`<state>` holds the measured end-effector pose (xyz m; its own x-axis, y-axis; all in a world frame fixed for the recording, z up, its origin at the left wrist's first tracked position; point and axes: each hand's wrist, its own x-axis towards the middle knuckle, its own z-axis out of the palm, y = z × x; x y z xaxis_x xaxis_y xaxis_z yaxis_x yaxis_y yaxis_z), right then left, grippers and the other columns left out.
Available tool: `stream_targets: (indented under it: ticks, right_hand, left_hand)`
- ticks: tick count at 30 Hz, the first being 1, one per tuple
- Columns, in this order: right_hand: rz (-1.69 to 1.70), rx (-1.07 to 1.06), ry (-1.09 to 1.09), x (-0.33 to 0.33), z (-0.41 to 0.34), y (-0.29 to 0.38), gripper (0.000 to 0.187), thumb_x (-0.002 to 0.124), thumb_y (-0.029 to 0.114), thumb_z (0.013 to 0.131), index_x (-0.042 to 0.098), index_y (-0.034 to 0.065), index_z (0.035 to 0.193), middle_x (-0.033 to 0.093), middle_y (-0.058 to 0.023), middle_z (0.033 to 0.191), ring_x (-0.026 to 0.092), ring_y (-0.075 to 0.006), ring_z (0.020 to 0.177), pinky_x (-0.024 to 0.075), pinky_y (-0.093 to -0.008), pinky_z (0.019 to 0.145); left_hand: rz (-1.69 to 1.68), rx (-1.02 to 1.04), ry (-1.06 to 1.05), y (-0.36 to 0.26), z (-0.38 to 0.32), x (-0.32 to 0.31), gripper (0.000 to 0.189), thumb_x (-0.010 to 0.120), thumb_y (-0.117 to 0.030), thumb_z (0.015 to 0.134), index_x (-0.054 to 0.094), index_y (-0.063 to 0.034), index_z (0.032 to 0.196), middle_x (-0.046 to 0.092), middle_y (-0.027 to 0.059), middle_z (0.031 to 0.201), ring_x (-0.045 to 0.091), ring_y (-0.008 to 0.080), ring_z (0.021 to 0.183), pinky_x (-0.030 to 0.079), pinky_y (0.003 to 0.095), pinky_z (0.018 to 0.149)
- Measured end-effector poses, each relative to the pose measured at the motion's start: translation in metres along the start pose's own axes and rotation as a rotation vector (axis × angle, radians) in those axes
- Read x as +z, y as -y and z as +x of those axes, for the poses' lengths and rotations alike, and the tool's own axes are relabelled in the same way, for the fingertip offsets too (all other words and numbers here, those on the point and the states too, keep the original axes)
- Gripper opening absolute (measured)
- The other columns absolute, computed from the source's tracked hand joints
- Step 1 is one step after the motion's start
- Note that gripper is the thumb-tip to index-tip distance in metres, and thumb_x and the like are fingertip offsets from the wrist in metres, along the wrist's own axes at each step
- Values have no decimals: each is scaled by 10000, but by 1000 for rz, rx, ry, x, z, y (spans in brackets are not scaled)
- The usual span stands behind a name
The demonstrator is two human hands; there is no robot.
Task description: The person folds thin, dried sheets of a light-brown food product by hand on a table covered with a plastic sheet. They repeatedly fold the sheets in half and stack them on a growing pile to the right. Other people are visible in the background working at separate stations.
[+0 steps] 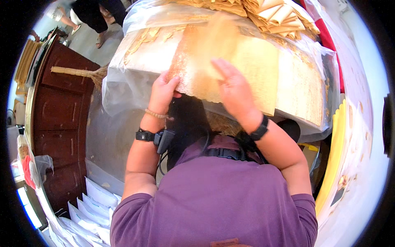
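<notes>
A thin tan sheet point(259, 71), glossy and darker along its left part, lies spread over a pale work table point(148, 58). My left hand point(165, 89) pinches the near left corner of the sheet between thumb and fingers. Over the sheet's middle is my right hand point(236, 89), blurred, fingers extended; whether it touches the sheet cannot be told. Something tan and blurred rises just beyond its fingers, too smeared to identify. To the right, a pale sheet or board with a grainy surface point(301, 83) shows beside the tan sheet.
Folded tan sheets point(274, 15) are heaped at the table's far side. Clear plastic point(123, 89) drapes the table edge, with tan scraps point(142, 40) on top. A straw brush point(77, 71) juts from the left by a dark wooden cabinet point(58, 108). Other people's legs point(101, 18) show at upper left.
</notes>
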<state>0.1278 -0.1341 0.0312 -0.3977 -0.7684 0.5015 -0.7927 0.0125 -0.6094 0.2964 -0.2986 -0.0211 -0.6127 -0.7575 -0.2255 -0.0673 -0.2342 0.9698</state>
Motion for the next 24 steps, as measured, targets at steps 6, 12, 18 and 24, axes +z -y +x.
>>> stream_targets:
  ticks: [6, 12, 18, 24]
  right_hand:
    - [-376, -50, 169, 42, -9, 9, 495, 674, 159, 809, 617, 136, 1300, 589, -129, 1203, 535, -322, 1197, 415, -459, 980]
    - [-404, -193, 175, 45, -14, 15, 478, 686, 223, 820, 616, 89, 1273, 591, -128, 1195, 533, -325, 1176, 414, -472, 1001]
    - [-231, -239, 281, 3, -31, -7, 403, 612, 14, 775, 700, 108, 1158, 654, -97, 1046, 614, -324, 970, 511, -414, 897]
    - [-287, -14, 151, -123, -97, -55, 254, 601, -7, 786, 767, 122, 928, 730, -71, 995, 672, -302, 975, 519, -380, 945]
  left_hand:
    - [-176, -69, -5, -1, -12, 3, 354, 614, -211, 980, 613, -19, 1277, 699, 43, 978, 647, 105, 733, 560, 245, 574]
    - [-66, -90, 32, -3, -15, 5, 367, 572, -291, 1021, 613, -14, 1258, 705, 55, 1026, 692, 160, 791, 592, 307, 714]
    - [94, -133, 363, -17, -44, 15, 339, 558, -288, 1036, 644, -2, 1196, 740, 83, 964, 709, 174, 824, 550, 276, 794]
    - [273, 161, 450, -39, -50, 23, 207, 609, -143, 1017, 701, -5, 1140, 744, 67, 887, 710, 128, 830, 548, 236, 721]
